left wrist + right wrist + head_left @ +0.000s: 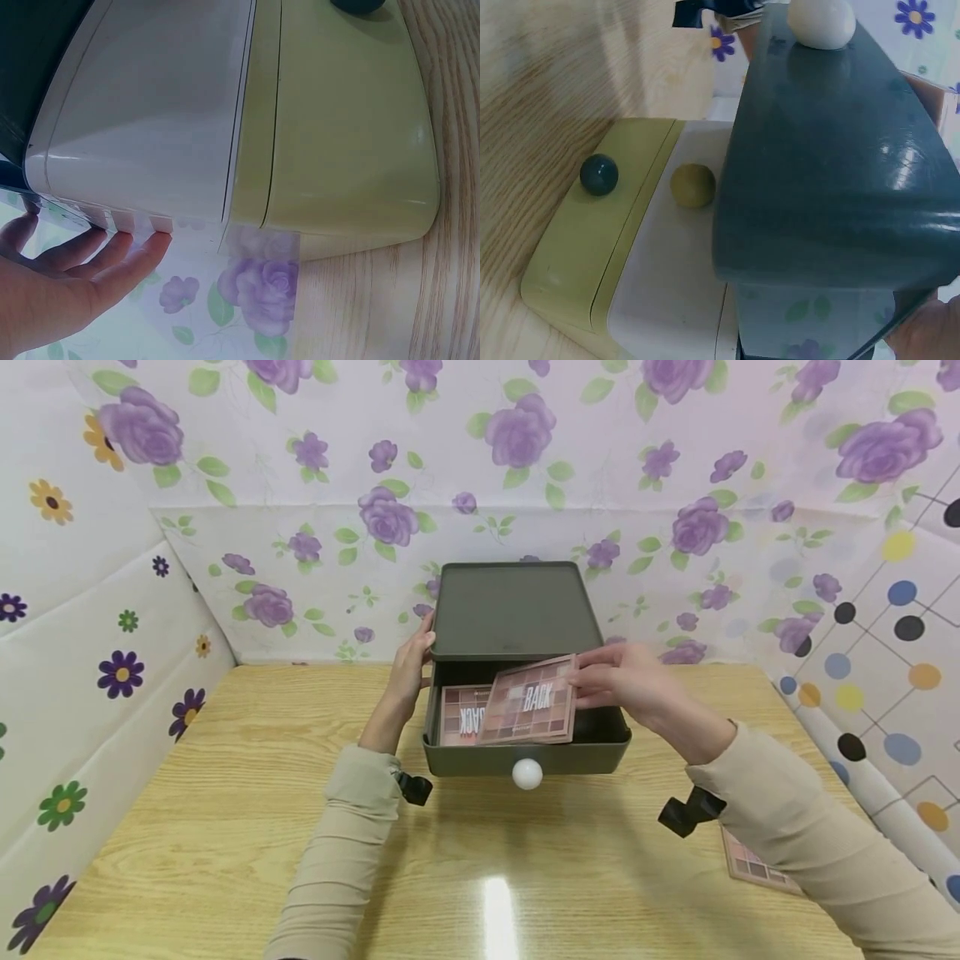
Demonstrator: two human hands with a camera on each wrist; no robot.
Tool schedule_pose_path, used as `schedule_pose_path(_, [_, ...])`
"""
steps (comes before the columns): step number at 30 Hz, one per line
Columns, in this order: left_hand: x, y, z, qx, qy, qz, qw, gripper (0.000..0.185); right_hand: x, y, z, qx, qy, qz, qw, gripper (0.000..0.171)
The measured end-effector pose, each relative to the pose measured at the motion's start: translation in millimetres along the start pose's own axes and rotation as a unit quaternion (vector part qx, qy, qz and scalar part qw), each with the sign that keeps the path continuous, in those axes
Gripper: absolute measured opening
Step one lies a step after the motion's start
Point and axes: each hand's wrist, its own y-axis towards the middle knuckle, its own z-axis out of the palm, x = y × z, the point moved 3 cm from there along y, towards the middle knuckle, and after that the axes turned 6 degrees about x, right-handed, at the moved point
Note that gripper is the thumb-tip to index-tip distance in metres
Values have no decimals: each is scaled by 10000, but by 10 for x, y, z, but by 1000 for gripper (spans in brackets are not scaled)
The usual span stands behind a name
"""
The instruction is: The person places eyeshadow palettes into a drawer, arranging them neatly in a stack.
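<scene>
- The right hand (622,681) pinches a pink palette (528,700) by its right edge, fingers on top and thumb presumably beneath; the palette hangs tilted over the open top drawer (525,758) of a small chest that sits at the table's (225,827) back edge.
- A second palette (463,714) already lies flat in the drawer's left half, partly under the held one.
- The left hand (411,670) rests with straight fingers against the chest's left side, just under its lid (513,608); the left wrist view shows the fingertips (154,244) touching the wall.
- The palette looks flat, stiff and light, with a smooth, probably slippery cover; the pressed powder inside would likely crack if dropped, so a grip across a short edge suits it.
- A third palette (753,864) lies near the table's right edge, by the right sleeve.
</scene>
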Motion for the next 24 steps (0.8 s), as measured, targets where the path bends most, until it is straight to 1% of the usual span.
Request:
schedule_pose_path(6, [2,-2,-3,1,-16,2,10000,59,18,62,71,178,-512,230,9983,48])
schedule_pose_path(11, [-2,-7,-8,16,-11,27,10000,60,5,138,168,351,-756,368,9958,45])
schedule_pose_path(14, [-6,-15,-12,3,24,18,10000,60,-43,199,252,501,-744,414,9951,40])
schedule_pose_path(19, [7,-10,5,26,-27,40,10000,61,-136,262,334,666,-629,324,9953,34])
schedule_pose_path(21, [49,21,-5,22,-80,64,9999,61,-152,271,342,685,-629,266,9953,33])
schedule_pose_path(24, [163,95,-51,-23,-59,85,9999,62,-150,275,358,749,-631,251,9949,32])
